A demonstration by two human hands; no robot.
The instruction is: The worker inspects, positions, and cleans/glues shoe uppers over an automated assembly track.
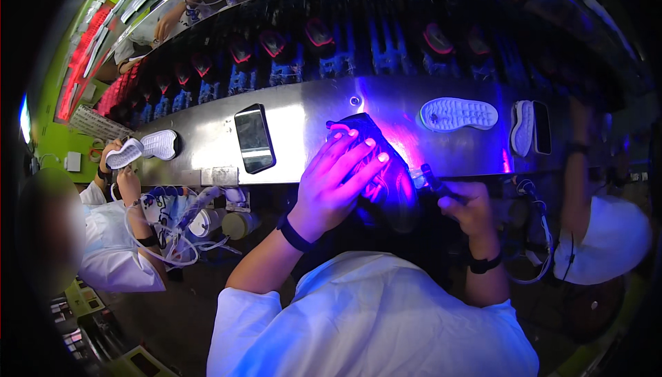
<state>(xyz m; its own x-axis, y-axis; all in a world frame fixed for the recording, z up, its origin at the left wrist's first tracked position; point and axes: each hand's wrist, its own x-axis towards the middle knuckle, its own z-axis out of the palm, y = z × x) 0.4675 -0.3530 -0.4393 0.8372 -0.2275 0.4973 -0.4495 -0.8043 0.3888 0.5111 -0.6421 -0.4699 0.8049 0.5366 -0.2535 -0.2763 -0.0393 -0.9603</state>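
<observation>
A dark shoe point(400, 191) with a pink-edged collar lies tilted across the near edge of the metal bench, its toe toward me. Strong violet-blue light falls over it. My left hand point(334, 180) holds the shoe from the left, with fingers stretched across its upper; the thumb does not show clearly. On the other side, my right hand point(469, 205) is closed around a short, dark torch-like tool point(432, 178). A bright bluish glow sits between the tool's tip and the shoe's side.
On the metal bench point(303, 111) lie a phone point(254, 138), a white shoe sole point(458, 115) and, farther right, another sole point(523, 129) beside a second phone point(542, 127). A co-worker at left holds a white sole point(125, 154). Behind runs a dark rack with several shoes point(319, 32).
</observation>
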